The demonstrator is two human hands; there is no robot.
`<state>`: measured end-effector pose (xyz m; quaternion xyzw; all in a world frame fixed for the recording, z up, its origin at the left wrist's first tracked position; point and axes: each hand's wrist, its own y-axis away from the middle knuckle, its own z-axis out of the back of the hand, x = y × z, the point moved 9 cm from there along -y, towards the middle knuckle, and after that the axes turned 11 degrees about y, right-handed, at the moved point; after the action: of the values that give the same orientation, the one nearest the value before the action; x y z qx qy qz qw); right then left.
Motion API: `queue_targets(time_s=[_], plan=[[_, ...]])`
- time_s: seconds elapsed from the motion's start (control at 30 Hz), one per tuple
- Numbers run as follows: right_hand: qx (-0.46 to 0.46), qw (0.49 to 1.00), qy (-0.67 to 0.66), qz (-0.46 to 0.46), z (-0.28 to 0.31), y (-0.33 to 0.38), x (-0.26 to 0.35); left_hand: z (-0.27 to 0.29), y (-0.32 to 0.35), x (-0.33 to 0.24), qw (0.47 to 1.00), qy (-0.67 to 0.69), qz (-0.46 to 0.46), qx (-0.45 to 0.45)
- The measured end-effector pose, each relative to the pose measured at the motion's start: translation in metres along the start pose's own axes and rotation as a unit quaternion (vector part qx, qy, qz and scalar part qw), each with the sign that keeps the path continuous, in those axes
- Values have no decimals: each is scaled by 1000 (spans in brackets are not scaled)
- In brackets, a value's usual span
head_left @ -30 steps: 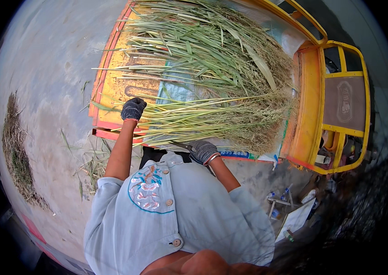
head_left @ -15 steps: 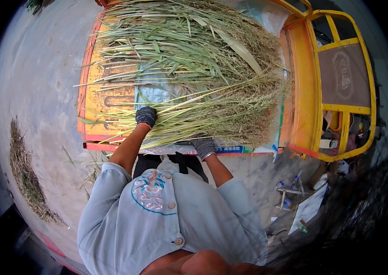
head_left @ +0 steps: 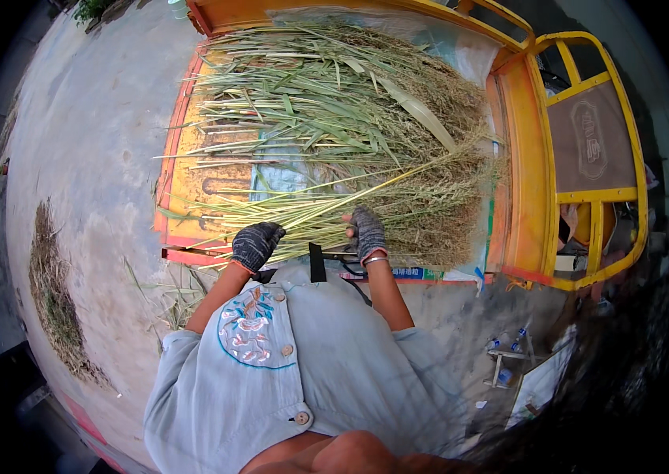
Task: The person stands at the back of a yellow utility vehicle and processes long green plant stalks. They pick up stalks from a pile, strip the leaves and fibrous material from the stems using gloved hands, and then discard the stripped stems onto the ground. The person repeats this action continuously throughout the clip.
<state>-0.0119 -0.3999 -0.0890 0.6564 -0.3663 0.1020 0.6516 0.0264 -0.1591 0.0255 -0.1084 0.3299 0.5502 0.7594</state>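
Head view. Surface: the bed (head_left: pixel 184 186) of a small cargo vehicle, yellow with orange-red edges, paint worn; a pale blue plastic sheet (head_left: pixel 278 175) shows between the stalks. Around it, grey concrete ground (head_left: pixel 101 158), outdoors. Left on the ground lies a long heap of dried plant matter (head_left: pixel 54 292); loose leaves (head_left: pixel 180 296) are scattered close by the near corner of the bed.

Material: cut stalks (head_left: pixel 311 207) with bushy seed heads, lying on the near side of the bed, butts left, heads right. Stems yellow-green, slender, partly fanned; heads dull green-brown. A fuller layer of leafy stalks (head_left: pixel 311 99) lies beyond, aligned much the same way (one broad pale leaf crosses its heads).

Hands, both in dark grey knitted gloves, well apart from each other. Left hand (head_left: pixel 257 246): fingers curled, at the near edge of the bundle; cannot tell whether it grips stems. Right hand (head_left: pixel 368 233): partly curled beside the bundle, bare fingertip toward the left; cannot tell whether anything is held. A black strip (head_left: pixel 317 262) stands between them (kind unclear).

Containers: the bed holds both layers. Behind the brown panel (head_left: pixel 591 141) in a yellow frame, assorted items, indistinct. Lower right, bottles (head_left: pixel 518 341) by a low stand (head_left: pixel 500 370).
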Motion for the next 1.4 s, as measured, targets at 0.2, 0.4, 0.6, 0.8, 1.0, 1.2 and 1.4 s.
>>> queue_targets(time_s=[0.2, 0.4, 0.6, 0.8, 1.0, 1.2, 1.4], plan=[[-18, 962, -270, 32, -12, -3, 66, 10, 27, 10, 993, 110, 29, 32], [115, 934, -316, 118, -48, 9, 110, -3, 36, 44, 876, 444, 176, 61], [229, 867, -374, 238, -35, 17, 162, 31, 59, 60, 862, 452, 201, 112], [69, 918, -345, 186, 32, 2, 153, 99, 229, 315, 831, 257, 486, -84], [-16, 968, -251, -14, -31, -42, -5, 169, 377, 334, 667, -165, 702, -188], [24, 940, 307, -147, -72, -62, -71, 80, 340, 381, 757, -99, 633, -127], [-101, 977, -14, -189, -43, -170, 16, 12, 300, 370, 769, 75, 616, -154]])
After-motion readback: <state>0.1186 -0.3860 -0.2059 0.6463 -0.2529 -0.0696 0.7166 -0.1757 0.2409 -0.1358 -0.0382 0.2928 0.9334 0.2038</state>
